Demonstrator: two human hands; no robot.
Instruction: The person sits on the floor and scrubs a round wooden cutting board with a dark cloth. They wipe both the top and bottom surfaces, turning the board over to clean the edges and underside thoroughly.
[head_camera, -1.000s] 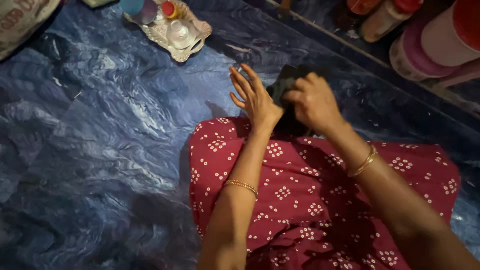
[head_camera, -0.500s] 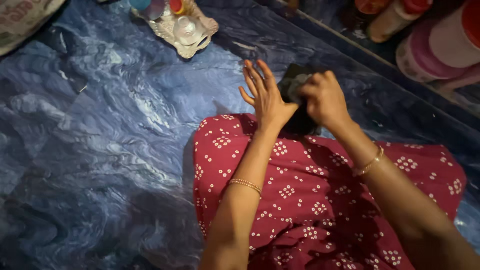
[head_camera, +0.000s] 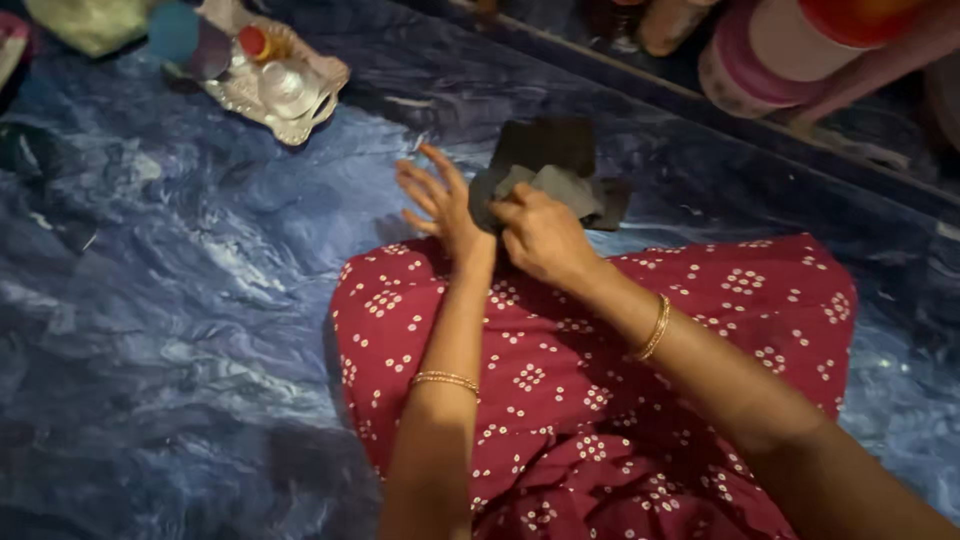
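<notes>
Your right hand (head_camera: 540, 235) is gripping the dark cloth (head_camera: 555, 175) at its near edge; your left hand (head_camera: 440, 205) is spreading open-fingered beside it, blue floor (head_camera: 180, 300) lying open leftward.

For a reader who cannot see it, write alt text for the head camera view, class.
A person's right hand grips a dark folded cloth while the left hand, fingers spread, rests beside it, above a lap covered in dotted maroon fabric. They sit on a marbled blue floor; a silver tray of small bottles lies at top left.
</notes>
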